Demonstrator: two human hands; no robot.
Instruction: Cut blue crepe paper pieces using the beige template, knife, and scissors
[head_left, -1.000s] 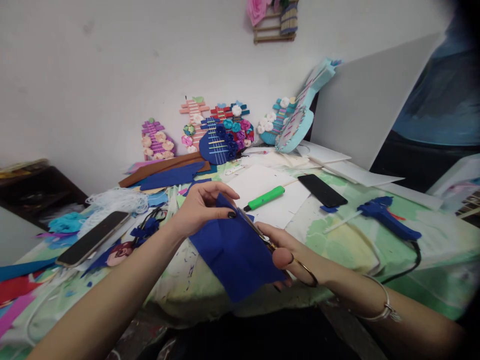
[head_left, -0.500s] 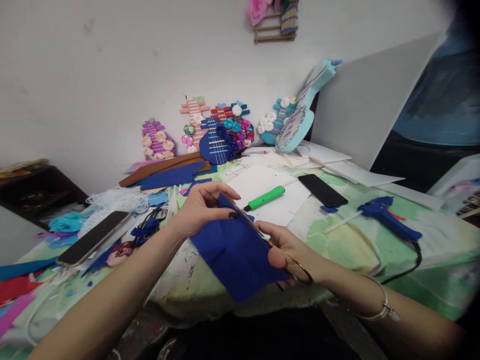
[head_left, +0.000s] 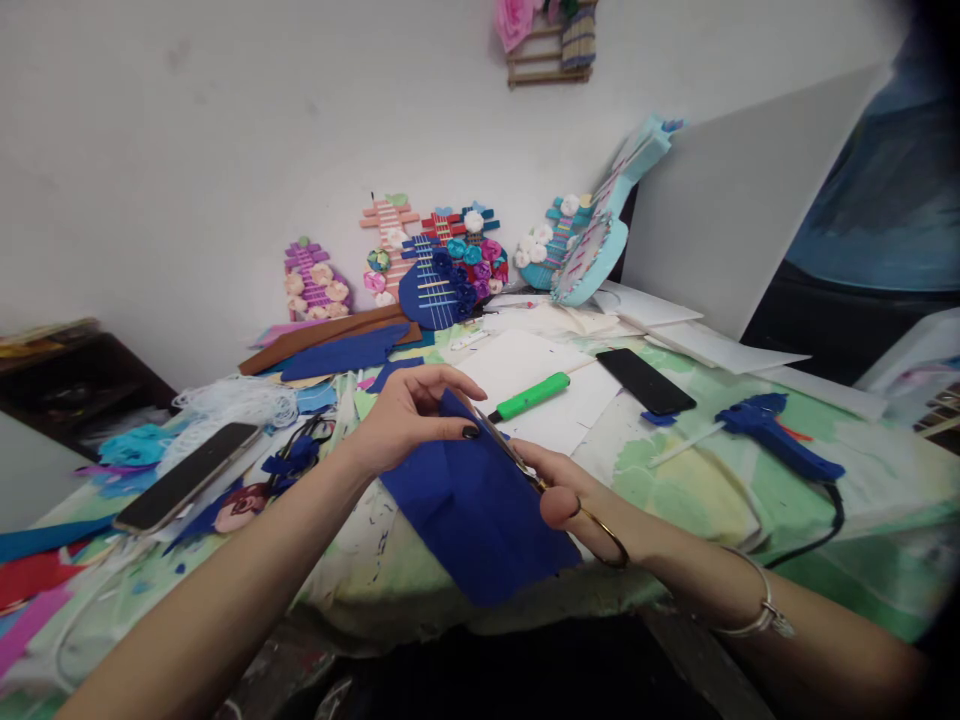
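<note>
My left hand (head_left: 409,415) pinches the top edge of a dark blue felt sheet (head_left: 469,510) and holds it up over the near edge of the table. In my right hand (head_left: 574,495), with a bangle on the wrist, is a pair of gold-handled scissors (head_left: 525,470). Thumb and fingers sit in the loops. The blades lie along the sheet's right edge and point up toward my left fingertips. The lower part of the sheet hangs past the table's front.
A green marker (head_left: 531,396) lies on white paper (head_left: 525,380) behind the felt. A black phone (head_left: 645,380) and a blue glue gun (head_left: 776,440) lie to the right, another phone (head_left: 187,475) to the left. Felt guitar crafts (head_left: 442,270) lean on the wall. Felt scraps litter the left side.
My right hand has pushed the scissors a little further up along the felt's right edge, and the blades have closed somewhat. My left hand has shifted slightly right with the sheet.
</note>
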